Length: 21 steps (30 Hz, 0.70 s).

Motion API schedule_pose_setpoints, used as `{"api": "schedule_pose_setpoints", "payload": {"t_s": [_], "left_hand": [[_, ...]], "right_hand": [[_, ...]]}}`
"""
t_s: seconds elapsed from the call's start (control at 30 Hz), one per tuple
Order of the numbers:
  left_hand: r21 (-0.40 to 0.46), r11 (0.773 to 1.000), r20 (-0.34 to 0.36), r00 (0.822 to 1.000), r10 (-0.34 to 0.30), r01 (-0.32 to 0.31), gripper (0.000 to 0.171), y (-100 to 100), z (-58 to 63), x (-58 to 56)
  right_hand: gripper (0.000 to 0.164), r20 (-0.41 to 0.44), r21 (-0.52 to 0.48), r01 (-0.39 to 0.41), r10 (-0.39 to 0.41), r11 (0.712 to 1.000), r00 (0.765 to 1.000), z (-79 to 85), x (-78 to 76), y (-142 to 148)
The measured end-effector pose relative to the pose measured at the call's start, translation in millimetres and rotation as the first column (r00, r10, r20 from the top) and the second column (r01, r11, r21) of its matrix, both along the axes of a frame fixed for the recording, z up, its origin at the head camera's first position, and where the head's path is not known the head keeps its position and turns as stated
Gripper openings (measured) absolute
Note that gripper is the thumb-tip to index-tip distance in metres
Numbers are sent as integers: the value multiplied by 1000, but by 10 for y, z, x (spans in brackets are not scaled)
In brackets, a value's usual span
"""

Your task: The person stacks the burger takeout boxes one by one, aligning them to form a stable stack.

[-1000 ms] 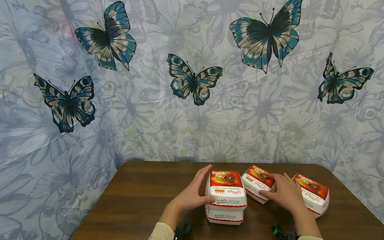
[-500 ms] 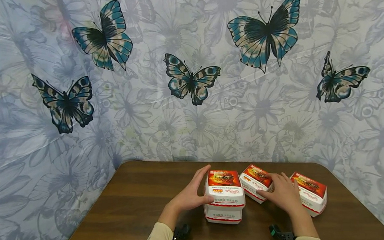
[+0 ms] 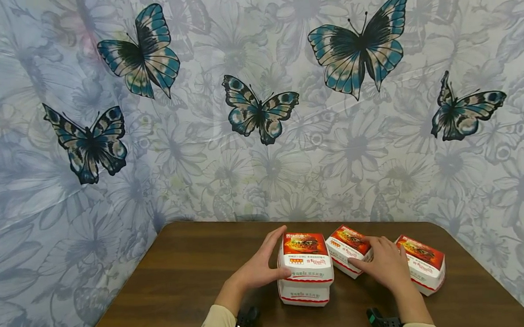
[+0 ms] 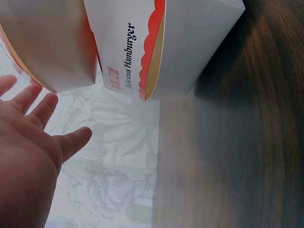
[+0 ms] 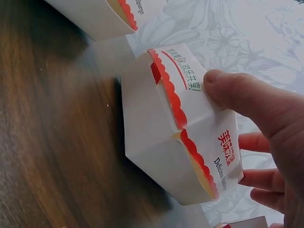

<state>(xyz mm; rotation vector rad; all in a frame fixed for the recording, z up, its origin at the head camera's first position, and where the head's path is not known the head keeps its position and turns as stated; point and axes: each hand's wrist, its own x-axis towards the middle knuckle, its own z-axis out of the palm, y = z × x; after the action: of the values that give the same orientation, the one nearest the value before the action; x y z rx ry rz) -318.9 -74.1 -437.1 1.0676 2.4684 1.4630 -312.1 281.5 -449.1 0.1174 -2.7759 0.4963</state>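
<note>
Two white hamburger boxes with red trim stand stacked on the table: the upper box [image 3: 306,260] sits slightly askew on the lower box [image 3: 304,293]. My left hand [image 3: 259,267] is at the stack's left side, thumb by the upper box's front corner, fingers straight and spread. The left wrist view shows several of these fingers [image 4: 42,111] beside the upper box [image 4: 52,42]. To the right, my right hand [image 3: 386,261] holds another hamburger box [image 3: 347,250] on the table. In the right wrist view, the thumb [image 5: 237,92] presses its printed face; the other fingers lie along its side, partly hidden.
A further hamburger box [image 3: 425,263] stands right of my right hand, partly behind it. The brown wooden table [image 3: 196,265] reaches back to a flowered wall cloth [image 3: 191,177] with printed butterflies. Wrist straps [image 3: 386,321] are on both arms.
The view has shifted slightly, moving everything a little left in it. Hands and boxes keep their places relative to each other.
</note>
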Motion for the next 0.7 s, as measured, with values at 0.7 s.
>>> {"api": "schedule_pose_setpoints", "payload": {"t_s": [0.7], "left_hand": [[-9, 1000, -10, 1000, 5, -5, 100, 20, -59, -70]], "right_hand": [[83, -112, -56, 20, -26, 998, 993, 37, -55, -13]]}}
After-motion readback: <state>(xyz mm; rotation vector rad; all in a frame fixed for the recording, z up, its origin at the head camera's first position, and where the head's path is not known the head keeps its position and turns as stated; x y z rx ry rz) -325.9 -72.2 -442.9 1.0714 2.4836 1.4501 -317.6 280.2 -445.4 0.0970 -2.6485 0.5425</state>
